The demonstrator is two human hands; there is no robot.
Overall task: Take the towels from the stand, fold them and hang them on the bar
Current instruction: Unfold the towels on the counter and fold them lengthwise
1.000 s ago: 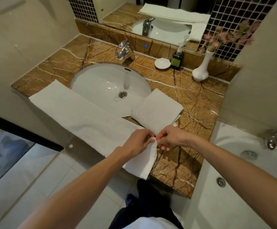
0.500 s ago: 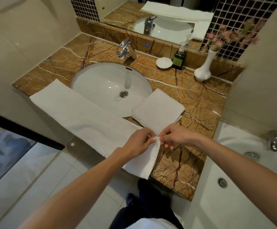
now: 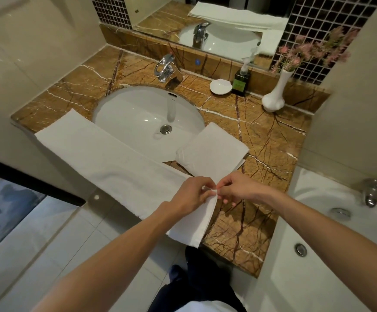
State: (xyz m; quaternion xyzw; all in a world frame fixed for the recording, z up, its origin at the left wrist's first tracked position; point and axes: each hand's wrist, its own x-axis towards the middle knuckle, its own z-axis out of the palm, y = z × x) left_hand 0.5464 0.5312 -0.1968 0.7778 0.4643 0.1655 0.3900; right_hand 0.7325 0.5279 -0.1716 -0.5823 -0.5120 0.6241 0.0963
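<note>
Two grips meet, bare forearms stretched forward.
The left grip (image 3: 189,195) and right grip (image 3: 239,190) sit knuckles-up, tips almost touching, each pinching the same corner of the long towel (image 3: 115,163) between thumb and forefinger; the right's other fingers curl loosely below.

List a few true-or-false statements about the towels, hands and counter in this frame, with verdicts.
1. The left hand and the right hand both pinch the near end of the long towel. True.
2. The folded towel lies in the middle of the sink. False: it lies mostly on the counter, at the sink's front-right rim.
3. The white vase lies tipped over. False: it stands upright at the counter's back right.
4. A small white dish sits beside the soap bottle. True.
</note>
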